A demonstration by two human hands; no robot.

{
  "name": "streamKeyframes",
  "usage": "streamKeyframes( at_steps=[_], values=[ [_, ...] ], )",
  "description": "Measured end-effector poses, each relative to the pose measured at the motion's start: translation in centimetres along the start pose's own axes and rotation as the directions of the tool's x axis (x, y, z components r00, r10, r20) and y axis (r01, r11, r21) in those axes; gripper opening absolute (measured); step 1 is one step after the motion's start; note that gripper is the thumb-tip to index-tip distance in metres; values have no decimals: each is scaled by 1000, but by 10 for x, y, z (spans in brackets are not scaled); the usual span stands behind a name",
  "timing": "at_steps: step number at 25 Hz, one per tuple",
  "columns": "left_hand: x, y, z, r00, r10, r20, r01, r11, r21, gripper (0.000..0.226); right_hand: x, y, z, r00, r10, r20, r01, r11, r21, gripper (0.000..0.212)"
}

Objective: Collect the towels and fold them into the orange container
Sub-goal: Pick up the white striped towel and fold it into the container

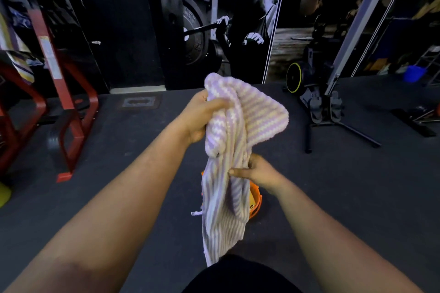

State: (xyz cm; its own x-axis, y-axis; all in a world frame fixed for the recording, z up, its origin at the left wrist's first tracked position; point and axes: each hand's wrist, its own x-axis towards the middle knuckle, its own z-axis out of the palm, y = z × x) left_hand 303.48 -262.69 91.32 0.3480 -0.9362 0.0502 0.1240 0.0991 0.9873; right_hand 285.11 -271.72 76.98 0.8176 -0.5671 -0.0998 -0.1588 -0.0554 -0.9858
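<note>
Left hand [202, 116] grips the bunched top of a striped towel [228, 164], fingers curled round the cloth. Right hand [258, 172] pinches the towel lower down, at its right edge. Towel hangs in the air between both hands, lilac, white and pale yellow stripes, loose end trailing toward the person's lap. Orange container [256, 200] sits on the dark floor directly behind the towel, mostly hidden. Red metal frame [69, 112] at left. Exercise bike [316, 93] at right, well apart.

Two bare forearms with no sleeves, bare left hand [198, 118], bare right hand [258, 172], black garment at the lower edge
</note>
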Motion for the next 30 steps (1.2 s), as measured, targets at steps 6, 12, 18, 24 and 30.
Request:
streamKeyframes(
  at_steps=[6, 12, 18, 24, 30],
  values=[
    [-27, -111, -39, 972, -233, -11, 234, 970, 73, 85, 5, -38, 11, 957, -14, -291, 94, 960, 264, 15],
    [-77, -179, -6, 961, -274, -25, 274, 962, -2, 45, 15, -55, 5, 844, -35, -535, -163, 934, -317, 45],
    [-66, -160, -38, 953, -170, -249, 192, 979, 63, 22, 2, -64, -30, 889, 167, -427, -246, 959, -138, 33],
    [-59, -139, -70, 953, -107, -283, 148, 981, 126, 36, -17, -76, -74, 908, 286, -308, -247, 956, 161, 27],
    [-41, -93, -41, 952, -157, -263, 83, 958, -274, 30, -18, -5, -40, 979, 181, -91, -138, 925, 355, 63]
  ],
)
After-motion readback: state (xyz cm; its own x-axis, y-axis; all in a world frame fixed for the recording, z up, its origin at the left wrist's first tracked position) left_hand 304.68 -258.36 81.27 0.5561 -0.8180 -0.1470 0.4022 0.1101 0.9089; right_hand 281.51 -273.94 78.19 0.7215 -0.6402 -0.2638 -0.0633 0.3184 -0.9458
